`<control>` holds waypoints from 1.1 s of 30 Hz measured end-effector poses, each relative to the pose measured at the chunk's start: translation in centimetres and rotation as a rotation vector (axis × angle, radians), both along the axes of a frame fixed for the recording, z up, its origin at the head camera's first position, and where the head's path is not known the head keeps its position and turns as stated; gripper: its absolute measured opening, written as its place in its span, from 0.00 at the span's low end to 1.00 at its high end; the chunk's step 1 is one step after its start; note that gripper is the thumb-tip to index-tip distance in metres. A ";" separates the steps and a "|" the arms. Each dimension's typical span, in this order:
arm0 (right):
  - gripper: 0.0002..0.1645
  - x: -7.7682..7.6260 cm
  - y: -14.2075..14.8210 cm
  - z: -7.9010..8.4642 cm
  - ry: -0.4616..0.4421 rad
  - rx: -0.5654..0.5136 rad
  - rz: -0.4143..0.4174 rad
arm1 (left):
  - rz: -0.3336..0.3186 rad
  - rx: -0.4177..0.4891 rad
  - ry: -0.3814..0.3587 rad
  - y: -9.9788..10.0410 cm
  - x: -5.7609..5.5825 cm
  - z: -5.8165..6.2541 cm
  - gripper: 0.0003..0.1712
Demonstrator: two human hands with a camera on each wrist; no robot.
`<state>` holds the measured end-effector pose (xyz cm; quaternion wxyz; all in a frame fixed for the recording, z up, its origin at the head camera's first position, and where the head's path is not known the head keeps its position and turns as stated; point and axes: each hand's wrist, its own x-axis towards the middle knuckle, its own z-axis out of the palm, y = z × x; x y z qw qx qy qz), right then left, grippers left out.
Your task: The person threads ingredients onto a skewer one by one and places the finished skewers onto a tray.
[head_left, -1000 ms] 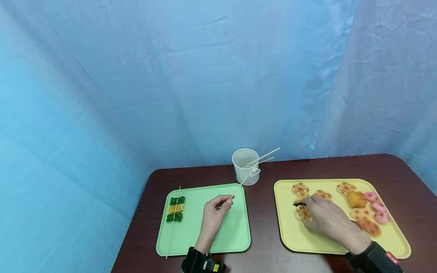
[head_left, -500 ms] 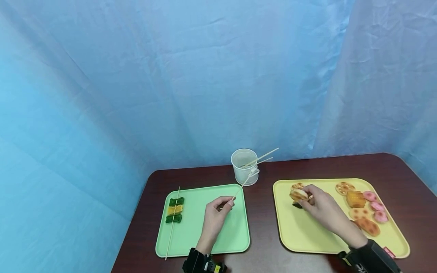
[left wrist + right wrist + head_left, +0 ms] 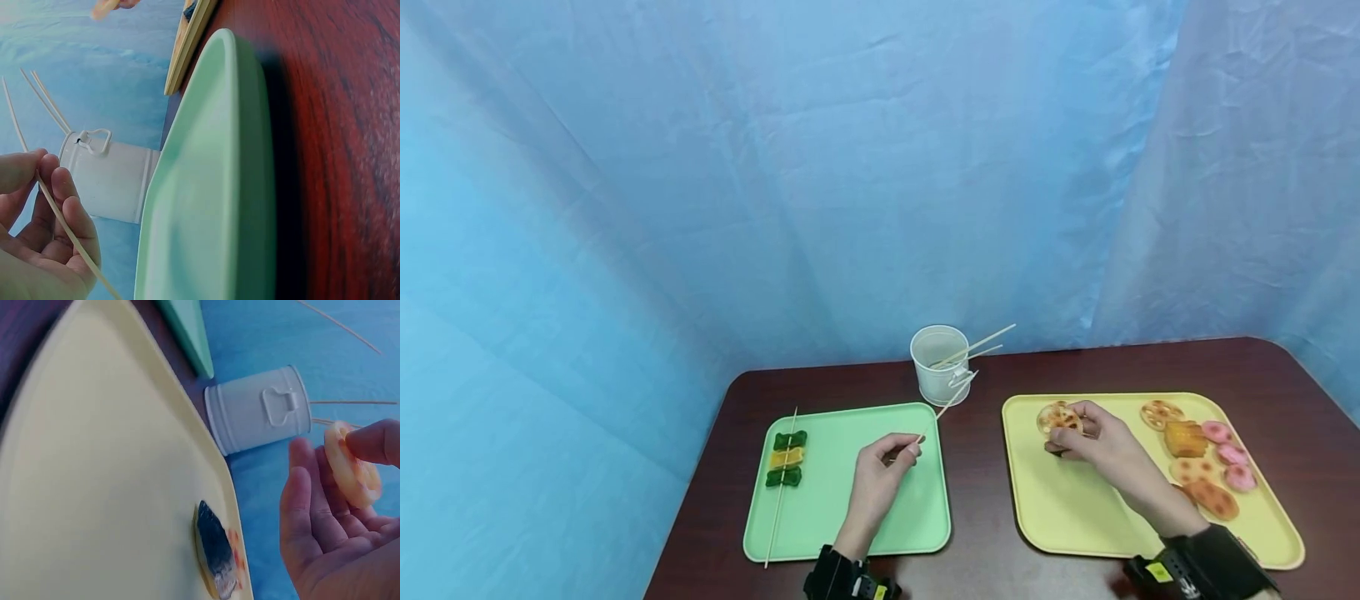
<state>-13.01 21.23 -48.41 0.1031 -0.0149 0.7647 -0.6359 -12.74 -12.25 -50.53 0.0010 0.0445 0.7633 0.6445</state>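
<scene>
My left hand [image 3: 880, 479] pinches a thin bamboo skewer [image 3: 953, 398] between thumb and fingertips above the green tray [image 3: 850, 533]. The skewer slants up past the fingers, bare along its visible length in the left wrist view. Over the yellow tray [image 3: 1052, 517], my right hand [image 3: 1116, 458] holds a round lotus root slice [image 3: 351, 469] between thumb and fingers, raised off the tray. Below it lies a dark-skinned, yellowish food piece [image 3: 215, 550]. Another skewer [image 3: 775, 521], threaded with two green pieces and a yellow one between them, lies at the left of the green tray.
Behind the trays stands a small white bucket [image 3: 934, 383] with skewers leaning out to the right. Pink rings [image 3: 1231, 454], a yellow block [image 3: 1184, 438], another lotus root slice [image 3: 1161, 413] and a browned flat piece [image 3: 1213, 498] lie at the yellow tray's right.
My right hand has picked a lotus root slice up from the yellow tray and turned it in the fingers. My left hand has shifted slightly right, and the skewer's far end has swung right.
</scene>
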 end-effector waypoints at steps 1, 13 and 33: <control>0.28 -0.1 0.0 0.1 -0.020 0.003 -0.009 | -0.002 -0.003 0.004 0.1 0.0 0.0 0.09; 0.33 -0.8 -0.3 0.9 -0.078 -0.254 -0.094 | -0.042 -0.082 0.016 1.1 0.3 -0.2 0.07; 0.25 -0.9 -2.6 1.8 -0.080 -0.467 -0.150 | -0.149 -0.214 0.096 2.0 0.9 -0.6 0.09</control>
